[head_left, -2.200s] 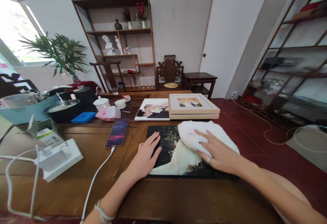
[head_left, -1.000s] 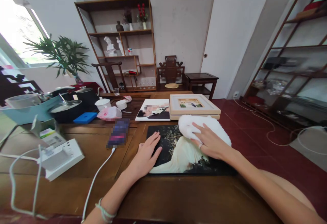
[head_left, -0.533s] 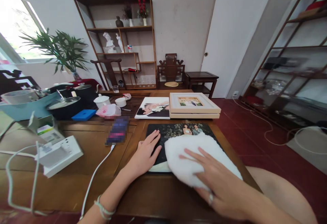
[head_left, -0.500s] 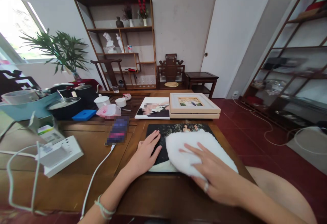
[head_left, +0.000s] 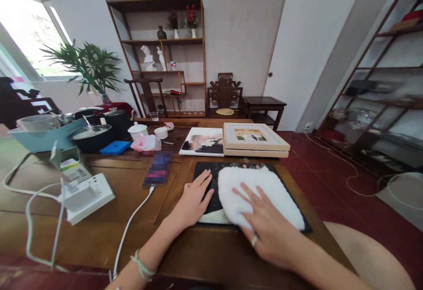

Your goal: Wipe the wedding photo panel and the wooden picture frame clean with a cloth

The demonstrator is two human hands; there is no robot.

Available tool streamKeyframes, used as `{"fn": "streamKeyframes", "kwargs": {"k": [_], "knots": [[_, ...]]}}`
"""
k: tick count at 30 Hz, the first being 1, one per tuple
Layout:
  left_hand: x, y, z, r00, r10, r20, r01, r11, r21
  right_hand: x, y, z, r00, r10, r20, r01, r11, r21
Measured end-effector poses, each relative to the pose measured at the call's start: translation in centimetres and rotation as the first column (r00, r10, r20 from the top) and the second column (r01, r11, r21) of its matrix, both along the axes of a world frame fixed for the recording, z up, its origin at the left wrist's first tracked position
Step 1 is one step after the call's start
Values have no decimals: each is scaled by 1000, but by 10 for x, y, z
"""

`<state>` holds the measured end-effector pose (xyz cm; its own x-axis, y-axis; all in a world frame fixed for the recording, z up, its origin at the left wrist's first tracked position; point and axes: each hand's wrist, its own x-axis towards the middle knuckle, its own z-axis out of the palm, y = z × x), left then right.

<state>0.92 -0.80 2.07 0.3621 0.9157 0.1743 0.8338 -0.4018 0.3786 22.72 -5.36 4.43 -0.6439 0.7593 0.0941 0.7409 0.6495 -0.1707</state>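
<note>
The left hand (head_left: 196, 197), one pale cord bracelet (head_left: 142, 267) at its wrist, lies released, its fingers stretched out on the left edge of the single dark picture panel (head_left: 214, 193). The right hand (head_left: 264, 226) wears one ring (head_left: 254, 240); its fingers are fanned out over one thick, fluffy white cloth (head_left: 280, 196), though I cannot tell whether any digit tucks beneath. The cloth covers most of the flat, rectangular panel, which lies on the brown wooden table (head_left: 211, 254).

To the left, one white cable (head_left: 130, 221) runs to a blurred dark device (head_left: 158, 169), near one white box (head_left: 94, 204) and one opened carton (head_left: 71, 164). Just beyond the panel, one white-edged print (head_left: 206, 142) touches or nearly touches what look like two stacked pale-wood frames (head_left: 256, 145), standing in the way there.

Farther left are one blue block (head_left: 115, 147), one crinkled pink-and-white packet (head_left: 146, 143), two rounded white cups (head_left: 138, 131) and two black pots (head_left: 89, 145). At the back, two white statuettes (head_left: 147, 58) stand on a wooden shelf unit (head_left: 202, 61)
</note>
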Motion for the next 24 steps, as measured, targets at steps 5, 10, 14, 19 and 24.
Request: {"fn": "streamKeyframes", "kwargs": {"k": [5, 10, 14, 19, 24], "knots": [[1, 1, 1, 1000, 11, 0, -11, 1000, -5, -11, -41, 4, 981, 184, 67, -170, 970, -176], [-2, 1, -1, 999, -10, 33, 10, 1000, 4, -19, 1, 11, 999, -24, -38, 22, 998, -52], [-3, 2, -3, 998, -23, 60, 23, 1000, 13, -31, 62, 12, 994, -103, -24, 103, 994, 28], [-4, 2, -4, 996, -31, 80, 29, 999, 33, -39, 89, 11, 997, -80, -22, 81, 996, 38], [-2, 1, -1, 998, -18, 61, 18, 1000, 0, -32, 29, 3, 995, -96, -21, 96, 995, 28]]}}
